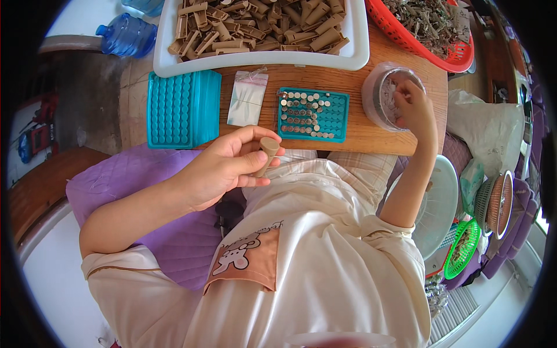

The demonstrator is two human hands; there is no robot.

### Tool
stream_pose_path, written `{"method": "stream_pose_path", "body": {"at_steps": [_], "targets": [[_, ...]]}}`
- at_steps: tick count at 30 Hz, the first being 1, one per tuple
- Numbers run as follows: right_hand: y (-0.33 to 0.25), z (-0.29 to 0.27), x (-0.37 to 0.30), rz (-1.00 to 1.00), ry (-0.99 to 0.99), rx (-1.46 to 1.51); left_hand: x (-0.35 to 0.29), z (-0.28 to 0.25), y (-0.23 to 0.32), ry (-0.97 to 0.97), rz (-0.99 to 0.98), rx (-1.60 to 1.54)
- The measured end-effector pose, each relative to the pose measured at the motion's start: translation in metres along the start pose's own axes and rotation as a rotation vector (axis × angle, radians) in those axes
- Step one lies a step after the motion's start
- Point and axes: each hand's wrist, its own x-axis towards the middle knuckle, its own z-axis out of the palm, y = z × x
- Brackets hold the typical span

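Note:
My left hand [223, 164] is closed around a tan plastic part [268, 146] with a round, flared end, held upright just off the table's near edge. Over on the right, my right hand [415, 107] dips into a clear round tub [373, 100] that holds pale pinkish pieces. Its fingers are pinched together, and whatever is between them is too small to make out. Between the hands lies a teal tray [333, 124] with rows of round pockets. Many pockets hold small silver discs; those at its right side are bare.
A stack of teal trays [169, 110] and a clear packet [246, 101] lie left of the disc tray. Behind stands a white bin [261, 60] full of tan plastic parts. A red basket [406, 40] of small metallic pieces sits far right. Baskets and a pale basin [432, 209] are beside me.

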Motion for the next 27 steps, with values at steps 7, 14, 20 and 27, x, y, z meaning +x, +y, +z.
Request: {"method": "stream_pose_path", "body": {"at_steps": [7, 14, 20, 27], "targets": [[0.011, -0.010, -0.008, 0.192, 0.012, 0.624, 0.000, -0.002, 0.002, 0.000, 0.036, -0.049], [0.016, -0.002, -0.009, 0.118, 0.219, 0.649, 0.001, -0.002, 0.002, 0.031, 0.086, -0.053], [0.011, 0.005, -0.009, 0.099, 0.364, 0.836, 0.001, 0.001, 0.006, 0.045, 0.008, -0.207], [0.008, 0.005, -0.011, 0.153, 0.385, 1.020, 0.001, -0.005, 0.006, 0.055, -0.017, -0.322]]}}
